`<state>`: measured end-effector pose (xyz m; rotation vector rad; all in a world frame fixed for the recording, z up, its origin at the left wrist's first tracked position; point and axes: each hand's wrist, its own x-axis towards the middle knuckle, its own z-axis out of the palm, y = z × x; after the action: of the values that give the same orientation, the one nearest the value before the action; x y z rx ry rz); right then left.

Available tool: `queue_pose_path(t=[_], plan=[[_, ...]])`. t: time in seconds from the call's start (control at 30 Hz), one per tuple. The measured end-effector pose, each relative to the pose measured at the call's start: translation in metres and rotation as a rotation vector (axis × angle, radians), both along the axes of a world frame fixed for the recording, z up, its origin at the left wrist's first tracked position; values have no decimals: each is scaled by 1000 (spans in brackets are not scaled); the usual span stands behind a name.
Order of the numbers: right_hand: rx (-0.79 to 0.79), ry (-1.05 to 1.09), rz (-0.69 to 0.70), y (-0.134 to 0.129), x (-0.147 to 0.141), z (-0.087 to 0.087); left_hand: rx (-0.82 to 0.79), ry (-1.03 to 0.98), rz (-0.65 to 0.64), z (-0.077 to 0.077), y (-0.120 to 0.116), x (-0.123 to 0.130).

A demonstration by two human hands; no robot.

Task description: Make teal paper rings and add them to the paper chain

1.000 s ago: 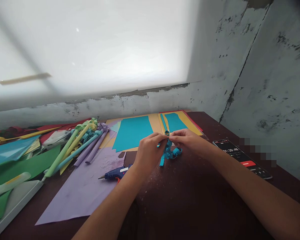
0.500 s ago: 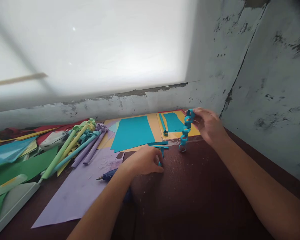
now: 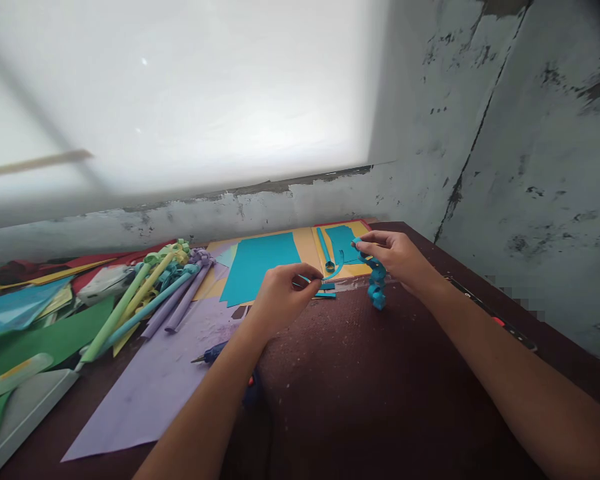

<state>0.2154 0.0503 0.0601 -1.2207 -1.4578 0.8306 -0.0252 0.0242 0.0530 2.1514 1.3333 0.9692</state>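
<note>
My left hand (image 3: 291, 293) pinches a narrow teal paper strip (image 3: 339, 268), whose curved free end rises to the right. From my right hand (image 3: 397, 257), closed at the fingertips, hangs a chain of curled teal paper loops (image 3: 377, 287) just above the dark table. Flat teal strips (image 3: 329, 294) lie beyond my left fingertips. A rolled teal tube (image 3: 325, 248) and a smaller teal sheet (image 3: 341, 235) rest on the yellow folder behind the hands. Large teal sheets (image 3: 263, 267) are farther left.
A blue glue gun (image 3: 214, 352) lies on lilac paper (image 3: 130, 400), partly behind my left forearm. Rolled paper stems (image 3: 125, 300) and green sheets (image 3: 55, 333) are at the left. A dark long object (image 3: 495, 320) shows beyond my right forearm, near the wall.
My left hand has lifted off the table with the teal strip and moved slightly up. My right hand has shifted left and a little lower, with the loop chain now hanging differently beneath it.
</note>
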Motion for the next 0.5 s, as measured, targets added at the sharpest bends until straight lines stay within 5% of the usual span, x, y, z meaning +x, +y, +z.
queue_pose_path(t=[0.5], plan=[[82,-47,123,-5,-8,-4,-1,-27,-16,2,-1,1]])
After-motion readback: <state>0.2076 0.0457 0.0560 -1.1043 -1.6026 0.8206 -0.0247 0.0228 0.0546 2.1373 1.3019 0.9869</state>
